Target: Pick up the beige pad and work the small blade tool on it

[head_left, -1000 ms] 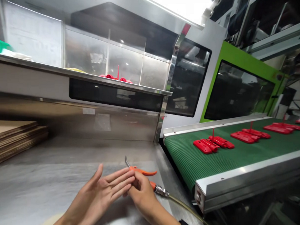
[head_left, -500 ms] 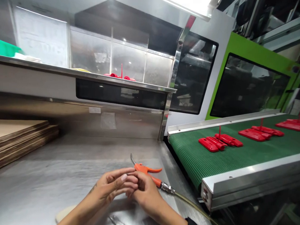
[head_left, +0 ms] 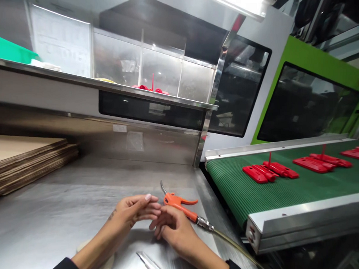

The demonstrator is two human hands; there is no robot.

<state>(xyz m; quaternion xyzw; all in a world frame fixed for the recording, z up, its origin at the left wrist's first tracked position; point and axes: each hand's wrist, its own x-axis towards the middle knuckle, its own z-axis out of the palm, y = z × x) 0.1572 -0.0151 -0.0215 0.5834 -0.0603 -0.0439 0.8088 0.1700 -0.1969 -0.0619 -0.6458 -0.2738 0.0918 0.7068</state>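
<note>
Your left hand (head_left: 135, 210) and right hand (head_left: 171, 229) meet low over the stainless steel worktable (head_left: 67, 201), fingertips touching each other. The fingers of both hands are loosely curled; neither hand is closed around a tool, and whether anything small is pinched between the fingertips cannot be told.

The orange air blow gun (head_left: 178, 201) lies on the worktable just beyond your right hand, its curved metal nozzle pointing up and away from you. Its metal coupling (head_left: 204, 223) joins a yellowish hose (head_left: 233, 246) that runs off toward the lower right.

A flat metal blade-like tool (head_left: 150, 265) lies on the worktable near your right forearm. A stack of cardboard sheets (head_left: 27, 155) sits at the far left. To the right, the green conveyor belt (head_left: 258, 194) carries red moulded plastic parts (head_left: 269, 171), well apart from both hands. More red parts (head_left: 150, 87) rest on the upper shelf.
</note>
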